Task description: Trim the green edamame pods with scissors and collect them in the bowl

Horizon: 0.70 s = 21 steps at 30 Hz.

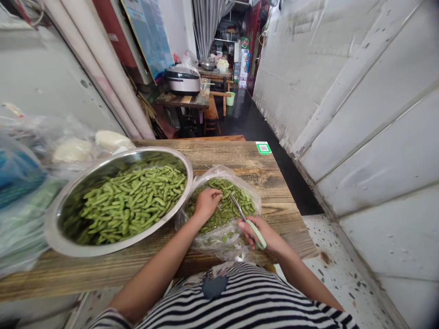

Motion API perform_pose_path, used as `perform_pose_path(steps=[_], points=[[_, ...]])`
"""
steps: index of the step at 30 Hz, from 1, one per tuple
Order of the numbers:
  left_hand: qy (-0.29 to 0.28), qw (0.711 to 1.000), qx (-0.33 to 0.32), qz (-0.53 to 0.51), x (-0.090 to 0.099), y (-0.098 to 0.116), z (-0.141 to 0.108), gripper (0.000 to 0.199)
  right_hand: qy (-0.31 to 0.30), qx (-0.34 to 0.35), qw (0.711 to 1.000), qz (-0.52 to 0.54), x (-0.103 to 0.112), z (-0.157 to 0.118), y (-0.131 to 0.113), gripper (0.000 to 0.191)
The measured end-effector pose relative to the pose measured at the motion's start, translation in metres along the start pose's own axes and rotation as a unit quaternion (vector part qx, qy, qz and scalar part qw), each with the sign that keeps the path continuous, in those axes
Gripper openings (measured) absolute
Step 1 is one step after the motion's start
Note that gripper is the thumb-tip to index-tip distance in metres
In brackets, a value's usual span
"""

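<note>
My right hand is closed around a pair of scissors with pale green handles. Their metal blades point up and left over a clear plastic bag spread open on the table. Green soybean pods and small trimmings lie in the bag. Over its left part, my left hand has thumb and fingers pinched together close to the scissor tips; what is between them is too small to make out. To the left stands a large steel basin holding a heap of soybean pods.
The wooden table carries a green QR-code card at its far right corner. Plastic bags crowd the left end. Beyond, a rice cooker sits on another table. A white wall runs along the right.
</note>
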<state>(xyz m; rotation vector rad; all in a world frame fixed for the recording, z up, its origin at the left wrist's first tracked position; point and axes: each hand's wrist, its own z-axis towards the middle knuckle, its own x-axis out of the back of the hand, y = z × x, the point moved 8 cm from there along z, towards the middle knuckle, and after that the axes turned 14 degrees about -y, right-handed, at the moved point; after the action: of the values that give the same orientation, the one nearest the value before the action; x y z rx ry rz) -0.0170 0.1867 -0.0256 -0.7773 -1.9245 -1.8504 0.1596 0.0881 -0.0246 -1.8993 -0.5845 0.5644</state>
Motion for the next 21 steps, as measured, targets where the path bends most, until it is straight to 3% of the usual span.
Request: perform_pose_path(steps=[4,7,12,17,21], points=[[-0.073,0.991,-0.019,0.113,-0.022,0.014,0.016,0.01,0.032,-0.001,0.999,0.0,0.006,-0.002,-0.002,0.042],[-0.093,0.99,-0.029,0.101,-0.024,0.018,0.015,0.014,0.036,0.0,0.999,-0.019,0.008,-0.003,-0.004,0.041],[-0.125,0.988,-0.03,-0.088,-0.013,0.013,-0.007,0.024,0.024,-0.007,0.997,-0.069,0.01,-0.004,-0.005,0.044],[-0.149,0.94,0.044,-0.303,-0.016,0.001,-0.036,0.037,-0.005,-0.02,0.993,-0.116,0.002,0.0,-0.01,0.043],[-0.131,0.907,0.073,-0.393,-0.016,0.003,-0.05,0.042,-0.031,-0.026,0.993,-0.11,-0.006,0.006,-0.009,0.042]])
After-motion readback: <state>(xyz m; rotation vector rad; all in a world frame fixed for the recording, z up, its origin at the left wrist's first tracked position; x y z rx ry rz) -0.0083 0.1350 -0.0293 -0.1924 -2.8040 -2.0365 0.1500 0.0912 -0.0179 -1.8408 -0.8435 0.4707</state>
